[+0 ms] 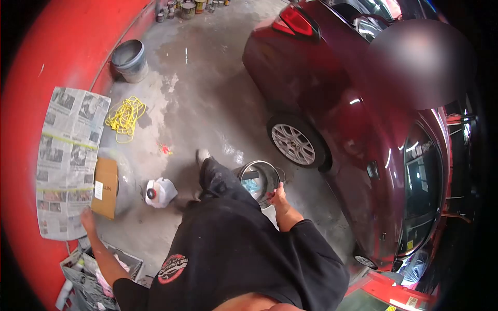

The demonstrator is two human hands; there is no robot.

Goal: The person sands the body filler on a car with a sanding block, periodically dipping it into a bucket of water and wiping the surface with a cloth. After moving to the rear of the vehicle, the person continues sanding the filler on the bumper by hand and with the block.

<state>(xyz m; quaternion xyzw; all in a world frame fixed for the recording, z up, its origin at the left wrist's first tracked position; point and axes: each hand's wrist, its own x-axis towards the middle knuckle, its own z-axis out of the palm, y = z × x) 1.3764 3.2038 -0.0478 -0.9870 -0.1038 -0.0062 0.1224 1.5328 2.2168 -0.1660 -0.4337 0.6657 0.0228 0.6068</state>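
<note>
My right hand [279, 196] is closed on the near side of a metal bucket [271, 179], at its rim and wire handle. Inside the bucket lie a light blue crumpled thing [251, 186] and something dark. My left hand [88, 220] hangs out to the left with loosely extended fingers, overlapping the edge of a newspaper sheet [72, 155] in this view. Beside that sheet stands an opened-out cardboard box [106, 186]. A white plastic jug [162, 193] with a dark and red cap sits on the floor between my left hand and my leg.
A dark red car [332, 98] fills the right side, its wheel [293, 144] close to the bucket. Yellow cord [126, 116] lies coiled by a grey bucket [129, 59] along the red wall [67, 41]. A cluttered bin [98, 269] stands lower left; several cans [188, 9] stand far back.
</note>
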